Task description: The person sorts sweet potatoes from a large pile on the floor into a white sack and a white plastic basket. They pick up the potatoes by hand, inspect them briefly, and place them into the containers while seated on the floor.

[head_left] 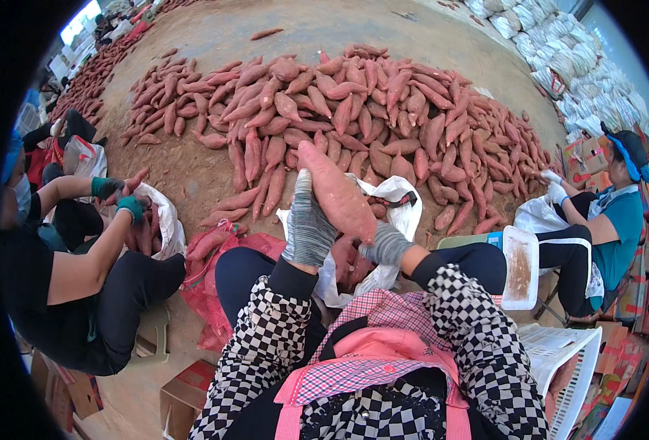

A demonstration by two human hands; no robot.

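Note:
A large reddish sweet potato [338,192] is held up over a white woven sack [404,220] between my knees. My left hand [309,223], in a grey knitted glove, grips its left side with the thumb pointing up. At its lower right end is my right hand [389,245], in a matching glove; its fingers are partly hidden behind the root, so whether it grips cannot be told. More sweet potatoes [347,258] lie inside the sack. Past the sack, a wide heap of sweet potatoes [357,104] covers the floor.
A red mesh bag [214,286] of sweet potatoes lies by my left knee. Co-workers sit at left [82,236] and right [605,220], each by a white sack. A white plastic crate [566,352] and white tray [520,267] are at right, a cardboard box [187,390] at lower left.

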